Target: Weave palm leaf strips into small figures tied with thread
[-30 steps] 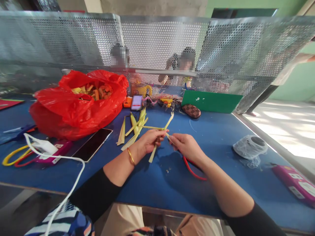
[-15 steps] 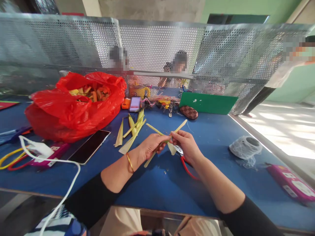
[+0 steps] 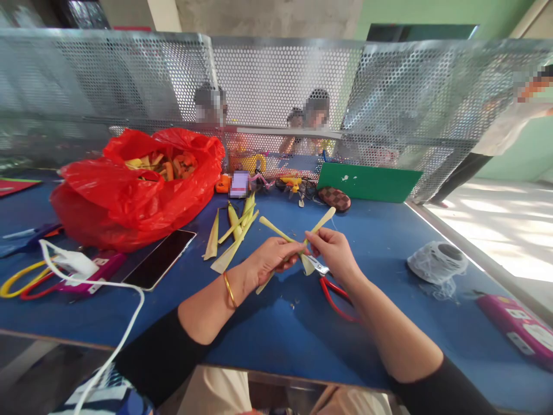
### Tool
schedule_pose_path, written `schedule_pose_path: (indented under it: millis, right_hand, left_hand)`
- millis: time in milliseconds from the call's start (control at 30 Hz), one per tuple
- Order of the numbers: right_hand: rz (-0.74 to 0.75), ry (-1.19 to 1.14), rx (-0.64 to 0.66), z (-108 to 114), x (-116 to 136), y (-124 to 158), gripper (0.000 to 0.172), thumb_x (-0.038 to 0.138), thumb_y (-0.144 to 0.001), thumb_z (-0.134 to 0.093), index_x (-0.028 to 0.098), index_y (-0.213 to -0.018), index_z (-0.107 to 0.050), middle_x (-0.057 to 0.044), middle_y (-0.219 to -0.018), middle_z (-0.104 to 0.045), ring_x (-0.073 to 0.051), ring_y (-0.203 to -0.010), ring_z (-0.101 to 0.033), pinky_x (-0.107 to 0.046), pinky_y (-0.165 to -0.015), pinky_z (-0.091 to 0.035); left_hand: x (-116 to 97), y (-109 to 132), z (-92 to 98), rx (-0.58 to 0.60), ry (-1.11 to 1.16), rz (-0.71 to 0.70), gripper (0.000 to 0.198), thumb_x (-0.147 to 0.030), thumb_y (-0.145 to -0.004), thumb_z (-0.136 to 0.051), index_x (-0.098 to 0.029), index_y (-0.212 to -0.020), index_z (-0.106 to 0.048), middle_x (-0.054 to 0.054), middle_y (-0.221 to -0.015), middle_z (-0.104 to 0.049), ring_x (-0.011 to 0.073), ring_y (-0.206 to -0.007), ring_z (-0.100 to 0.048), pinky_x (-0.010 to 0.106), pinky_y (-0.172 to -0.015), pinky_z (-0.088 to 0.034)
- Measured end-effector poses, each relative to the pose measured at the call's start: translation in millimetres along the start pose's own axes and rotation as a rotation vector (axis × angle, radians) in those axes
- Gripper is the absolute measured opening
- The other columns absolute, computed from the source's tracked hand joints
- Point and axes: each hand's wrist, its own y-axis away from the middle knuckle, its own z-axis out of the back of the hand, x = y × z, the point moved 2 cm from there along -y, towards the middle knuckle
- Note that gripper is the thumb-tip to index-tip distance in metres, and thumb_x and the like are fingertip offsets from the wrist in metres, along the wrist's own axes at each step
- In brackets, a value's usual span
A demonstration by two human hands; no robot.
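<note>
Over the middle of the blue table, pale yellow-green leaf strips (image 3: pixel 323 221) cross in an X between my hands. My left hand (image 3: pixel 280 253) is closed around them near the crossing, with a thin end sticking out below it. Thumb and fingers of my right hand (image 3: pixel 332 246) pinch the strip that points up and right. Red-handled scissors (image 3: pixel 334 300) lie under my right hand, partly covered by it. More loose leaf strips (image 3: pixel 233 248) lie on the table just left of my hands.
A red plastic bag (image 3: pixel 181 202) of cut pieces stands at the back left, beside a phone (image 3: pixel 161 259) and a white cable (image 3: pixel 129 328). A wrapped white spool (image 3: pixel 436 262) and a purple pack (image 3: pixel 516 325) lie right. A perforated metal screen (image 3: pixel 276 75) stands behind, with people beyond.
The fingers of my right hand have drawn slightly right, away from the left hand's fingertips. More of the scissors shows. The whole view has shifted a little.
</note>
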Motion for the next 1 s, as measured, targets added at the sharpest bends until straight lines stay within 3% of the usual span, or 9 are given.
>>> schedule_pose_path:
  millis: [100, 167, 267, 367, 467, 567, 700, 833, 1000]
  right_hand:
    - [0.132, 0.23, -0.185, 6.9, 7.3, 5.2, 0.052, 0.061, -0.079, -0.056, 0.021, -0.046, -0.05, 0.003, -0.042, -0.04, -0.011, -0.046, -0.036, -0.028, -0.051, -0.028]
    - [0.307, 0.355, -0.252, 10.1, 16.3, 8.6, 0.046, 0.054, -0.083, -0.055, 0.02, -0.052, -0.058, 0.0, -0.052, -0.053, -0.013, -0.055, -0.047, -0.029, -0.061, -0.036]
    - [0.455, 0.441, -0.054, 7.0, 23.8, 10.0, 0.031, 0.045, -0.082, -0.062, 0.022, -0.063, -0.069, -0.002, -0.073, -0.069, -0.016, -0.073, -0.059, -0.037, -0.091, -0.039]
    - [0.263, 0.291, 0.269, -0.5, 17.5, 9.5, 0.034, 0.049, -0.079, -0.066, 0.021, -0.061, -0.065, 0.001, -0.063, -0.066, -0.014, -0.064, -0.062, -0.041, -0.091, -0.045]
    - [-0.064, -0.009, 0.419, -7.6, 6.6, 12.4, 0.041, 0.06, -0.071, -0.067, 0.02, -0.066, -0.06, 0.002, -0.05, -0.059, -0.016, -0.045, -0.058, -0.031, -0.051, -0.047]
    - [-0.119, -0.138, 0.302, -10.7, 2.7, 15.9, 0.039, 0.058, -0.068, -0.069, 0.02, -0.065, -0.061, 0.002, -0.049, -0.057, -0.015, -0.039, -0.052, -0.025, -0.036, -0.034]
    - [0.082, -0.062, 0.104, -12.1, 6.7, 19.8, 0.031, 0.047, -0.07, -0.07, 0.019, -0.059, -0.063, 0.0, -0.057, -0.058, -0.011, -0.049, -0.052, -0.023, -0.043, -0.037]
    - [0.177, 0.073, 0.063, -11.7, 10.0, 18.6, 0.028, 0.042, -0.077, -0.064, 0.02, -0.059, -0.066, 0.0, -0.064, -0.06, -0.012, -0.053, -0.052, -0.025, -0.05, -0.04]
    - [0.501, 0.322, -0.183, 3.4, 20.6, 13.4, 0.024, 0.033, -0.089, -0.054, 0.021, -0.076, -0.072, -0.005, -0.08, -0.069, -0.018, -0.08, -0.062, -0.032, -0.078, -0.044]
  left_hand:
    - [-0.5, 0.7, 1.1, -0.016, -0.018, -0.033, 0.032, -0.045, -0.065, -0.073, -0.014, -0.073, -0.07, -0.006, -0.053, -0.042, 0.0056, -0.046, -0.03, 0.025, -0.047, -0.014]
    - [-0.7, 2.0, -0.3, 0.024, -0.07, -0.084, 0.033, -0.045, -0.067, -0.073, -0.013, -0.075, -0.071, -0.006, -0.053, -0.043, 0.0057, -0.047, -0.03, 0.025, -0.048, -0.016]
    - [1.3, 4.4, -7.1, 0.192, -0.196, -0.138, 0.032, -0.044, -0.069, -0.073, -0.013, -0.074, -0.07, -0.005, -0.053, -0.046, 0.0066, -0.05, -0.035, 0.024, -0.05, -0.022]
    - [5.1, 5.0, -13.2, 0.268, -0.258, -0.161, 0.031, -0.044, -0.074, -0.069, -0.014, -0.068, -0.065, -0.004, -0.052, -0.049, 0.0078, -0.052, -0.039, 0.024, -0.051, -0.025]
    - [8.4, 4.1, -14.9, 0.247, -0.296, -0.122, 0.034, -0.044, -0.08, -0.062, -0.014, -0.065, -0.063, -0.003, -0.048, -0.048, 0.0071, -0.046, -0.036, 0.024, -0.048, -0.024]
    - [8.6, 4.8, -13.7, 0.248, -0.352, -0.089, 0.033, -0.041, -0.08, -0.06, -0.013, -0.065, -0.067, -0.001, -0.049, -0.052, 0.007, -0.043, -0.037, 0.024, -0.046, -0.024]
    - [6.8, 6.8, -13.0, 0.304, -0.317, -0.102, 0.022, -0.033, -0.075, -0.064, -0.014, -0.069, -0.072, 0.0, -0.05, -0.058, 0.0068, -0.042, -0.04, 0.023, -0.045, -0.025]
    - [9.8, 5.2, -14.2, 0.336, -0.254, -0.09, 0.021, -0.034, -0.073, -0.069, -0.014, -0.069, -0.074, 0.001, -0.05, -0.06, 0.0062, -0.041, -0.04, 0.022, -0.044, -0.024]
    - [10.9, -1.1, -4.6, 0.125, 0.0, -0.049, 0.03, -0.042, -0.071, -0.076, -0.014, -0.078, -0.077, 0.004, -0.062, -0.068, 0.0102, -0.053, -0.056, 0.022, -0.049, -0.034]
